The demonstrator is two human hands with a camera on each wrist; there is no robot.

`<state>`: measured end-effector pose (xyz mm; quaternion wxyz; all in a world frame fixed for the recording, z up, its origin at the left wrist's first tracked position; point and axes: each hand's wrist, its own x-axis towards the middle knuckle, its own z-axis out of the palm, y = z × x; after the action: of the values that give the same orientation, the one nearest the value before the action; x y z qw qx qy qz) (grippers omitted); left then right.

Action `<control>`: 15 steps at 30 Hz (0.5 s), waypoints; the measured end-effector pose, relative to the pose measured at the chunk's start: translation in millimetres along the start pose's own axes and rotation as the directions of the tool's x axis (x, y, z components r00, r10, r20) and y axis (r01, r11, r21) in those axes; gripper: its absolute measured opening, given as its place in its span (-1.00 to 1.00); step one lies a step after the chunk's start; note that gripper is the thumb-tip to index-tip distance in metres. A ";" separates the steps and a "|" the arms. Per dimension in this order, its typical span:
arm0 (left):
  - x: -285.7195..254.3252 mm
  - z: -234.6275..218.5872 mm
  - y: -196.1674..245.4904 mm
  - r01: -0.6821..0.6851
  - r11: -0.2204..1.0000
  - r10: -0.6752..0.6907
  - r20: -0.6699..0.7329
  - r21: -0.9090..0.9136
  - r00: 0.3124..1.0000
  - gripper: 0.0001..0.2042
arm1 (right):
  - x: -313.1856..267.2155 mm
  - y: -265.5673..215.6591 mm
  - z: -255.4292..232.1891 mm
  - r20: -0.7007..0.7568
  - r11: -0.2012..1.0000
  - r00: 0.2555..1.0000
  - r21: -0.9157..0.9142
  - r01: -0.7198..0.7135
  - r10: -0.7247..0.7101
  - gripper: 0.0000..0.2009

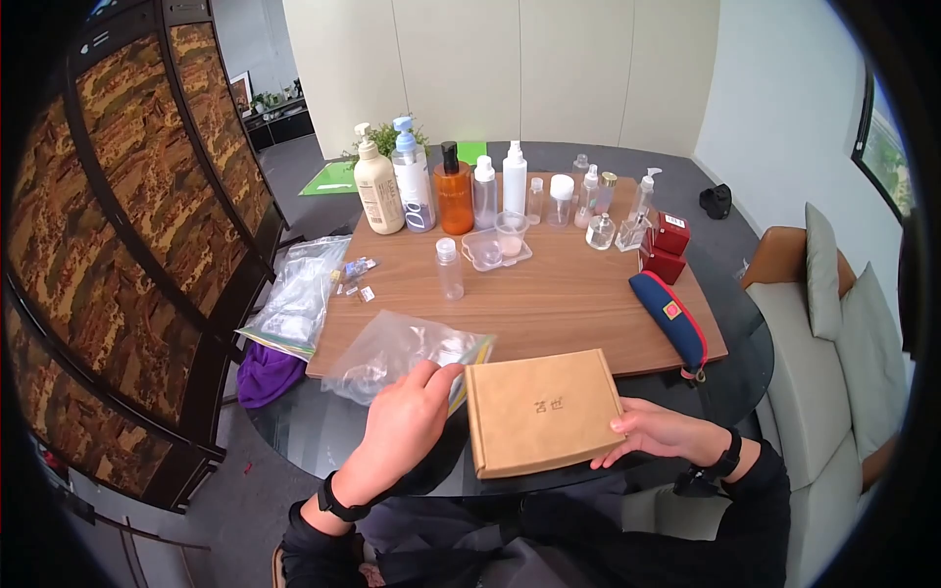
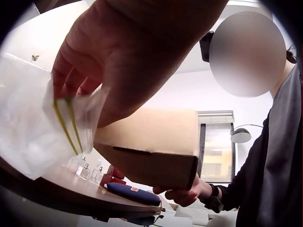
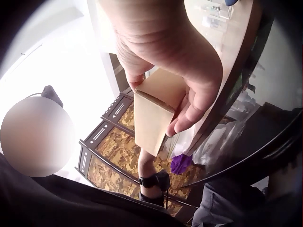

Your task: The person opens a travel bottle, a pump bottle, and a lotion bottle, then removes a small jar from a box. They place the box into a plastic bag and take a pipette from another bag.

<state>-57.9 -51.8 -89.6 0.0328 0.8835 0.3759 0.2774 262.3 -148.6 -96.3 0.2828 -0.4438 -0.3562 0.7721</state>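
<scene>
A flat brown cardboard box [image 1: 537,426] with two dark printed characters on its lid is held over the table's near edge. My right hand [image 1: 662,431] grips its right end, thumb on the top face and fingers underneath; the right wrist view shows the box [image 3: 154,118] spanned between thumb and fingers. With curled fingers my left hand [image 1: 404,421] holds the zip edge of a clear plastic bag [image 1: 377,353], just left of the box. Yellow-green zip lines on the bag [image 2: 28,127] show beside those fingers in the left wrist view.
Pump bottles [image 1: 379,186], an amber bottle [image 1: 454,196] and several small clear bottles line the wooden board's back. A small bottle [image 1: 449,269] and a clear plastic case [image 1: 485,253] stand nearer. Red boxes [image 1: 663,263] and a blue pouch [image 1: 667,318] lie right; another plastic bag [image 1: 299,289] lies left.
</scene>
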 end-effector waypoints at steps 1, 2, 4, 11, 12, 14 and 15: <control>-0.3 1.0 -0.1 0.014 0.998 -0.016 -0.023 -0.055 1.000 -0.65 | 1.8 -2.2 5.2 0.021 1.000 1.000 -0.012 -0.004 0.004 -0.44; -0.5 2.9 -0.6 0.027 0.993 -0.033 -0.045 -0.111 0.998 -0.64 | 3.2 -3.4 8.5 0.041 1.000 0.999 -0.025 -0.007 0.008 -0.44; -2.3 2.4 1.7 0.148 0.949 -0.173 -0.065 -0.279 0.983 -0.56 | 7.2 -3.2 10.0 0.037 1.000 0.999 -0.031 -0.001 0.002 -0.44; -4.7 -9.2 10.0 0.009 0.947 -0.070 -0.181 -0.321 0.981 -0.54 | 19.3 4.6 9.6 0.009 1.000 1.000 -0.004 -0.028 0.028 -0.47; -4.2 -12.5 16.3 -0.023 0.953 -0.026 -0.158 -0.302 0.987 -0.58 | 20.4 6.3 9.3 0.021 0.999 0.999 0.017 -0.033 0.033 -0.48; -2.9 -14.5 18.4 -0.087 0.967 0.037 -0.208 -0.238 0.977 -0.60 | 22.7 11.2 7.7 0.043 0.997 0.998 0.059 -0.042 0.039 -0.49; -2.6 -15.2 19.2 -0.120 0.972 0.071 -0.231 -0.204 0.970 -0.62 | 23.9 15.1 4.8 0.070 0.992 0.997 0.118 -0.048 0.040 -0.50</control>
<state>-54.8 -69.6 -72.8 0.0732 0.8553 0.3017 0.4149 245.6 -140.9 -118.3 0.2794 -0.4075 -0.3089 0.8127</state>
